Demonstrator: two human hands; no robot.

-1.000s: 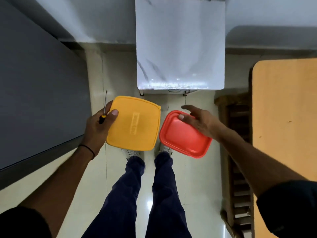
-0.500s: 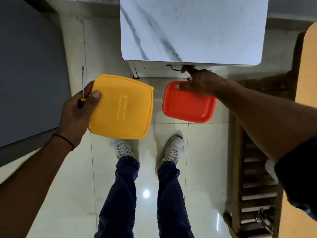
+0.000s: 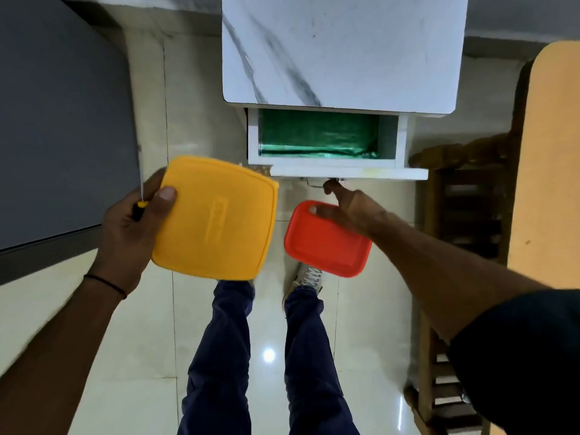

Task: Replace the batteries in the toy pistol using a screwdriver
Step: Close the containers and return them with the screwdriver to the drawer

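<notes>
My left hand (image 3: 128, 233) grips a yellow lidded box (image 3: 216, 218) by its left edge, thumb on the lid, and holds a thin screwdriver (image 3: 140, 186) with a black and yellow handle against it, shaft pointing up. My right hand (image 3: 351, 211) holds a smaller red lidded box (image 3: 326, 246), thumb on its lid, while a finger hooks the handle (image 3: 326, 183) of a white drawer (image 3: 332, 164). The drawer is pulled open under the marble-topped table (image 3: 342, 48) and is lined with green material (image 3: 317, 136). No toy pistol or batteries show.
I stand on a glossy tiled floor (image 3: 141, 340), my legs and shoes below the boxes. A dark grey panel (image 3: 59, 120) fills the left. A wooden chair (image 3: 455, 215) and an orange tabletop (image 3: 546, 167) are at the right.
The drawer has been pulled out toward me by my right hand, showing its green lining. Both boxes stay in my hands, and the view has dropped closer to the table.
</notes>
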